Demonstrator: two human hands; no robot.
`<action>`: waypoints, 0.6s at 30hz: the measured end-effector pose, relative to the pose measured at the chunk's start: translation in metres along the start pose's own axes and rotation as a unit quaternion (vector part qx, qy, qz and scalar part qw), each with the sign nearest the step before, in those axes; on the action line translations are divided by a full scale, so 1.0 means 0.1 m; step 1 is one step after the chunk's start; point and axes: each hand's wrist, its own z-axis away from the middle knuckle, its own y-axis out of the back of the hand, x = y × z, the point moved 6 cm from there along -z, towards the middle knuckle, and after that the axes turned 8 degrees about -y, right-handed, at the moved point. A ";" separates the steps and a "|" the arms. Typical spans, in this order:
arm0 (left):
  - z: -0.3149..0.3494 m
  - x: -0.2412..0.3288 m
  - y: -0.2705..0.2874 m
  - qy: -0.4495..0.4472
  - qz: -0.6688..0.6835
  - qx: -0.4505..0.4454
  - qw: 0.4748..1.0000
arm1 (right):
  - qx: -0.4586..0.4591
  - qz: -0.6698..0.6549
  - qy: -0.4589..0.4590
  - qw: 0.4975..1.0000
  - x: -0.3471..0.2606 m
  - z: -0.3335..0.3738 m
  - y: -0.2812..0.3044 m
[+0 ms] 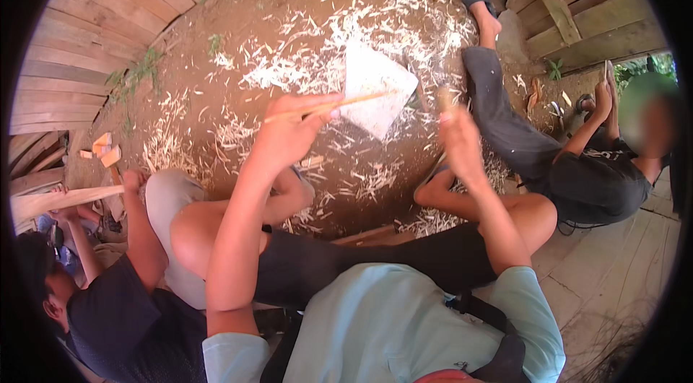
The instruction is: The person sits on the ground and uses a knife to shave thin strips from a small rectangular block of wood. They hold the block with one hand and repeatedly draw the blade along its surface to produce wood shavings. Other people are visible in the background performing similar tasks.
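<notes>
My left hand (292,134) is closed around a thin, pale wooden stick (361,98), which slants up to the right. Its far end lies in front of a white, roughly square sheet (379,112) near the middle of the view. To the right of the sheet, my right hand (462,143) is closed on a tool with a short wooden handle (447,98). The tool's working end is blurred and I cannot make it out. The two hands are apart, both raised in front of my bent knees.
Wood shavings (303,69) litter the brown dirt ground. On the left a person (123,303) holds a long pale board (65,201), near some cut wood blocks (107,150). Another person (599,177) sits at right, one leg stretched forward. Plank walls (94,29) bound the space.
</notes>
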 end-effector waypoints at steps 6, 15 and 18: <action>0.30 0.14 1.07 0.038 -0.152 0.023 0.987 | 0.025 -0.017 0.025 0.999 0.09 -0.06 -1.97; 0.45 -0.18 0.91 0.080 -0.074 0.046 0.993 | 0.187 -0.329 0.241 0.894 -0.47 0.23 -0.95; 0.44 -0.32 1.03 0.097 -0.075 0.069 0.990 | 0.011 -0.008 -0.026 1.000 0.10 0.03 -1.72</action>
